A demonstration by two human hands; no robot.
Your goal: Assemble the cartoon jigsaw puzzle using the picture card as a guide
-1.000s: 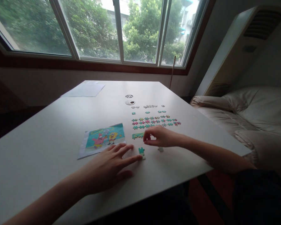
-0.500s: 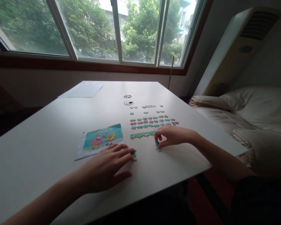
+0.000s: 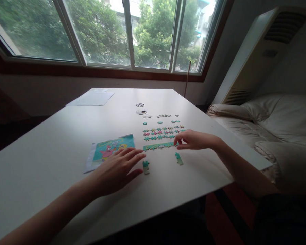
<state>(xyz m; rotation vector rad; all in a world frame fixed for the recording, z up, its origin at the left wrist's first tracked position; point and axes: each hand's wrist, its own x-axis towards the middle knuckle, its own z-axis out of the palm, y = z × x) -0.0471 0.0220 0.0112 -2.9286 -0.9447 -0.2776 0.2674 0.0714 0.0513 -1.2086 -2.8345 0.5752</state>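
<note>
My left hand [image 3: 124, 165] is open, palm down, with its fingers stretched toward the left end of a joined strip of jigsaw puzzle pieces [image 3: 159, 146]. At the other end of that strip, the bent thumb and fingers of my right hand [image 3: 195, 139] close around its tip. Two short joined puzzle sections lie nearer me: a left section [image 3: 146, 167] beside my left thumb, and a right section [image 3: 179, 159] below my right hand. Partly under my left hand is a printed cartoon picture [image 3: 114, 144] in a clear sleeve.
Rows of loose puzzle pieces [image 3: 163, 133] lie beyond the strip, with face-down pieces [image 3: 163, 116] farther back. Two round items [image 3: 141, 112] sit behind them. Paper sheets [image 3: 91, 98] rest at the white table's [image 3: 40, 163] far left. A sofa [image 3: 244, 122] stands to the right.
My right hand has let go of the right short section and moved up to the strip's end. My left hand has shifted off the left short section, slightly upward, leaving it uncovered.
</note>
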